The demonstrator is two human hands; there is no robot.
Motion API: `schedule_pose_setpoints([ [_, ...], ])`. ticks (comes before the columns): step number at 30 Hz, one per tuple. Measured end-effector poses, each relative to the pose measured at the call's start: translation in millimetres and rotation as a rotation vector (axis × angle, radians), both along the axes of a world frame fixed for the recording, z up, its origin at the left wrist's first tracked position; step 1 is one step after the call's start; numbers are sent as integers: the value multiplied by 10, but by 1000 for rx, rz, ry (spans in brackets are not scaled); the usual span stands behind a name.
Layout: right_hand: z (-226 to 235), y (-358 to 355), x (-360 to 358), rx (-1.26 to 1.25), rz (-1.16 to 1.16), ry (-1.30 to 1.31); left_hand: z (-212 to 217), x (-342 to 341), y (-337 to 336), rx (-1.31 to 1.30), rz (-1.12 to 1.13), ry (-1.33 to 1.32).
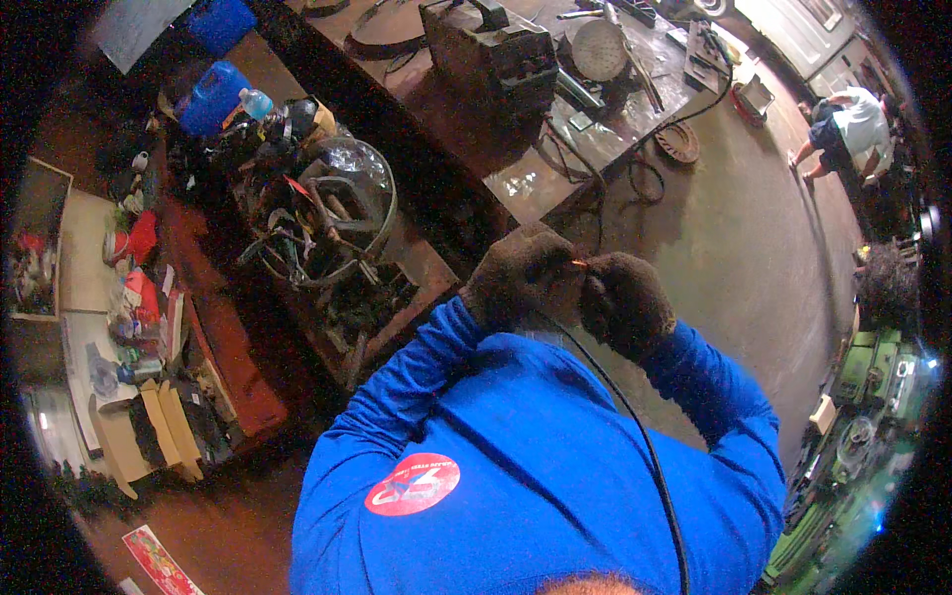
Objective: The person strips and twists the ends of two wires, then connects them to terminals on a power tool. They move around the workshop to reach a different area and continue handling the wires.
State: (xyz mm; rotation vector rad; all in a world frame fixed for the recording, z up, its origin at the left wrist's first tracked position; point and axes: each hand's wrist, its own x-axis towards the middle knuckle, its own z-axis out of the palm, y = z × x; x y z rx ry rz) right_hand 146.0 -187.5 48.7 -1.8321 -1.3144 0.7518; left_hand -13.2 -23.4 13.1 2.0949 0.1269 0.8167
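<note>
Both my hands wear dark brown work gloves and meet in front of my chest. My left hand (521, 273) is closed around a black cable (635, 421), which runs from under it down across my blue shirt to the lower edge. Between the two hands shows a short orange-copper end (579, 264), which looks like bare wire. My right hand (627, 302) is closed with its fingertips pinched at that copper end. The gloves hide most of what lies between the fingers.
Ahead stands a metal workbench (516, 183) with a dark boxy machine (491, 55) and a round perforated disc (598, 52). On the left, a cluttered bench holds cables, a clear face shield (352, 174) and a blue jug (213, 99). Green machinery (863, 387) and another person (858, 124) are at right.
</note>
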Motion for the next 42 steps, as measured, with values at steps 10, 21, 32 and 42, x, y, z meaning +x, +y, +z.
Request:
schedule_pose_setpoints([
  [10, 265, 236, -65, 296, -81, -326, -212, 0, 4, -941, -50, 417],
  [21, 29, 250, 116, 68, 306, -749, -23, -6, 101, -1243, 189, -256],
  [32, 186, 306, 275, 4, 259, -743, -463, 136, 244, -842, -312, 164],
  [42, 214, 95, 184, -316, -219, 735, -289, 226, 112, -288, -112, 94],
])
